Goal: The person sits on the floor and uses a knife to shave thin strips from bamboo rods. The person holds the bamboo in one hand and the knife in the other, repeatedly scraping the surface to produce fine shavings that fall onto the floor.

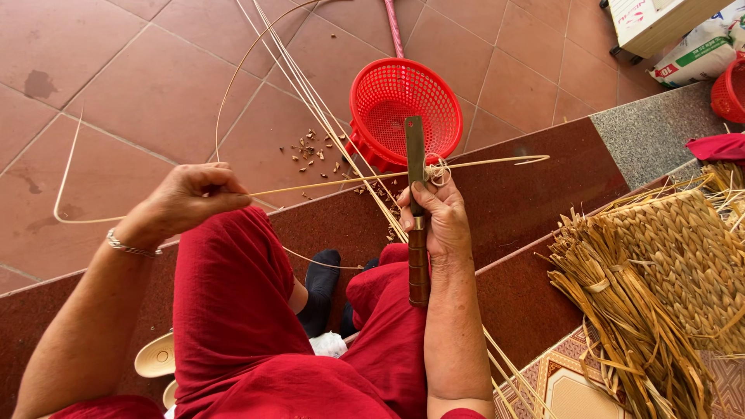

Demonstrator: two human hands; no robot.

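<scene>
I note my right hand gripping the knife, blade at twelve o'clock; left hand pinches the cane strip. Risk: blade slipping toward fingers, judged from tension.

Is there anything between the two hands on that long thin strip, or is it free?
Nothing visible blocks it. The left hand pinches the strip, which runs free through the air to the knife held in the right hand. A curl of shavings sits at the blade. The red basket lies behind, on the floor.
</scene>
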